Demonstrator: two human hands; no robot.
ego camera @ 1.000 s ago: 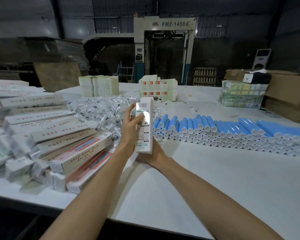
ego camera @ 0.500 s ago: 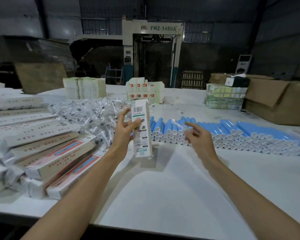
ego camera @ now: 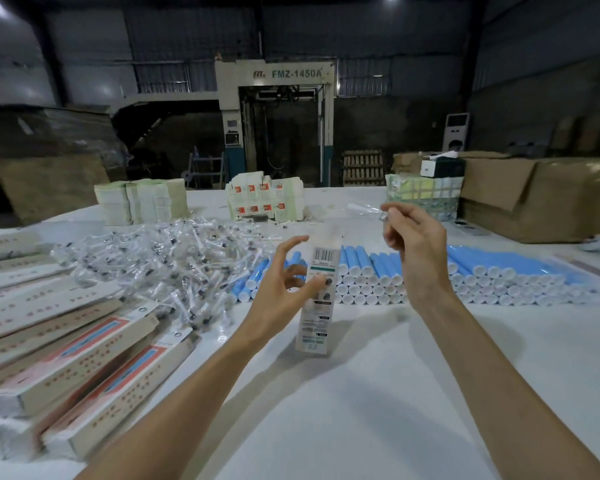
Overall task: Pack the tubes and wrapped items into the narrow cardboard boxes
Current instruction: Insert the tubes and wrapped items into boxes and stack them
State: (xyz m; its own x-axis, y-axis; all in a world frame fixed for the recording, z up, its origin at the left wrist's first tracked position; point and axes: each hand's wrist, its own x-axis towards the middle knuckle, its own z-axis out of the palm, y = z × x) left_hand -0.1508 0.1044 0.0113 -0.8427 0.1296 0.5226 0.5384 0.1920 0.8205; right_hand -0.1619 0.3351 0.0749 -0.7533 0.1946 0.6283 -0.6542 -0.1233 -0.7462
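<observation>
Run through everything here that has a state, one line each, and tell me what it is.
Narrow box: upright, gripped by the left hand.
Wrapped item: in the air, pinched by the right hand.
Blue tubes: lying stacked in rows, unpacked.
Pile of wrapped items: loose heap, unpacked.
Long boxes: lying flat, overlapping, at left.

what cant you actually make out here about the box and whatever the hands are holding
All from the head view:
- Top of the narrow box in the left hand: motion-blurred, so open or closed is unclear.
- Inside of that box: hidden by its own walls.
- Wrapped item pinched by the right hand: a clear blur, contents unreadable.
- Print under the barcode: too small.
- Stacked boxes at left: cut off by the frame edge.
</observation>
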